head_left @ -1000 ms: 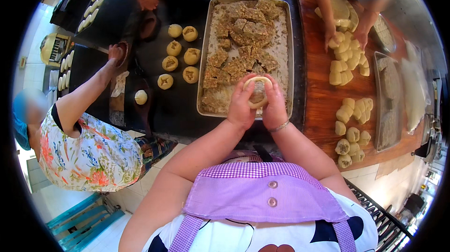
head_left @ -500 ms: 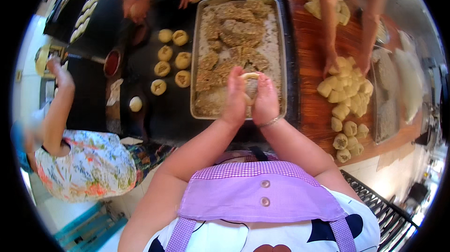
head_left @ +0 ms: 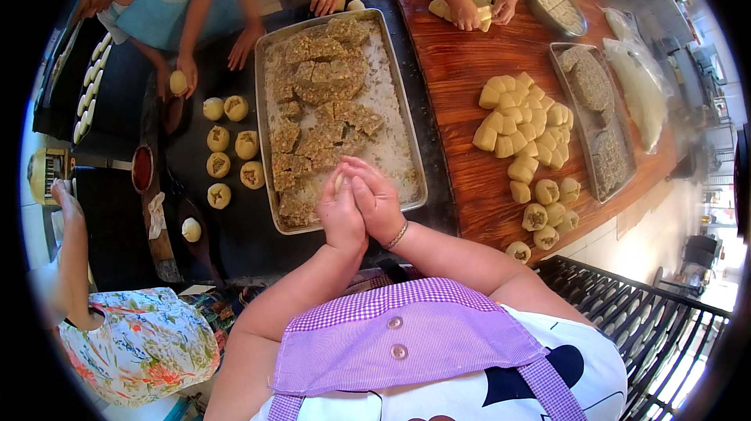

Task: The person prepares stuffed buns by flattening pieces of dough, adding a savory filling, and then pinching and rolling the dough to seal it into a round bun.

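Observation:
Over the near end of a metal tray [head_left: 421, 178] of crumbly brown filling [head_left: 332, 80], both of my hands are cupped together. My left hand [head_left: 341, 216] is closed round a piece of dough [head_left: 339, 183], and only a pale edge of it shows at the fingers. Pressed against it from the other side is my right hand [head_left: 379, 200], its fingers wrapped over the same dough. What is inside the dough is hidden. Left of the tray, several round filled buns [head_left: 218, 164] sit on the black worktop.
To the right, cut dough pieces [head_left: 524, 120] and several filled ones [head_left: 535, 217] lie on the wooden table [head_left: 450, 120]. A second tray of filling [head_left: 606, 139] stands beyond. Co-workers' hands [head_left: 469, 14] work across the table. Left are a red bowl [head_left: 143, 169] and a lone white dough ball [head_left: 192, 229].
My hands have closed over the dough, which showed as an open ring between them before. The view has shifted. A co-worker's hands have left the cut dough pile for the table's far end.

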`<state>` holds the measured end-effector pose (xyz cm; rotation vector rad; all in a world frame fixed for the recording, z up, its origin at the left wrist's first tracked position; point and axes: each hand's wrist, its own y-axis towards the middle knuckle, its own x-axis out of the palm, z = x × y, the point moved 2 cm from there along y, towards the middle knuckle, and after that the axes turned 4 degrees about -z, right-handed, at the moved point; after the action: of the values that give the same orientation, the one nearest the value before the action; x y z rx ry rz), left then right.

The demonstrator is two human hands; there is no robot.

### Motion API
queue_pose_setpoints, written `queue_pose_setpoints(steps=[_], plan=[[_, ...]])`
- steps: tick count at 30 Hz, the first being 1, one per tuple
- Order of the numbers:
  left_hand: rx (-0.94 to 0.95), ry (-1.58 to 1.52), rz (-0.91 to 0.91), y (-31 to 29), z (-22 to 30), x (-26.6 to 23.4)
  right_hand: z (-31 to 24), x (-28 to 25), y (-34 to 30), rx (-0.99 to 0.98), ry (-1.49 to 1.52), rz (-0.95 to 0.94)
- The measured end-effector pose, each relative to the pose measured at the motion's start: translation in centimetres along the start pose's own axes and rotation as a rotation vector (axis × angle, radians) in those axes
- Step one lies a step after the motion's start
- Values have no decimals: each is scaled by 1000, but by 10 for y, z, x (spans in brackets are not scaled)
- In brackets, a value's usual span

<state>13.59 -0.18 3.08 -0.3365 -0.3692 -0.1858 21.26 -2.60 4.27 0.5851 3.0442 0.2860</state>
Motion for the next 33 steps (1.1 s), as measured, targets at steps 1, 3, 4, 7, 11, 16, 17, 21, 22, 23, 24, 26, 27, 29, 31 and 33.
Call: queue_pose_setpoints(steps=[1, 3, 4, 7, 11, 16, 17, 21, 22, 23, 24, 26, 27, 29, 31, 33], plan=[[-10, -5, 10, 3, -2, 2, 3, 1, 1, 9, 13, 20], [9, 47, -47, 7, 0, 6, 16, -3, 3, 32, 26, 46], [23, -17, -35, 11, 4, 7, 15, -2, 7, 44, 40, 53], [10, -358, -58, 16, 20, 16, 3, -6, 21, 93, 236, 188], [0, -285, -180, 8, 17, 4, -25, -9, 18, 228, 201, 27], [-156, -301, -85, -5, 16, 12, -3, -23, 9, 33, -31, -142], [-167, -281, -54, -6, 13, 12, -4, -22, 3, 24, -53, -148], [-126, -139, 52, -5, -3, 8, 1, -13, -8, 31, -97, -96], [-109, -93, 96, -5, -4, 9, 7, -11, -11, 49, -90, -73], [-121, 13, 96, -5, 2, 11, 12, -10, -11, 23, -88, -42], [-66, 34, 35, 0, -1, 9, 16, -11, -8, -2, -87, -11], [35, 76, -81, 7, 4, 7, 16, -14, 0, 67, -29, 37], [-50, -64, -141, 4, 14, 10, 9, -18, 6, 159, 23, 59], [-30, -206, -291, 7, 18, 3, 5, -20, 13, 298, 269, 107], [3, -166, -336, 3, 17, 1, 3, -13, 10, 325, 324, 146], [89, -36, -278, 0, 5, -2, -12, -10, 6, 290, 286, 66]])
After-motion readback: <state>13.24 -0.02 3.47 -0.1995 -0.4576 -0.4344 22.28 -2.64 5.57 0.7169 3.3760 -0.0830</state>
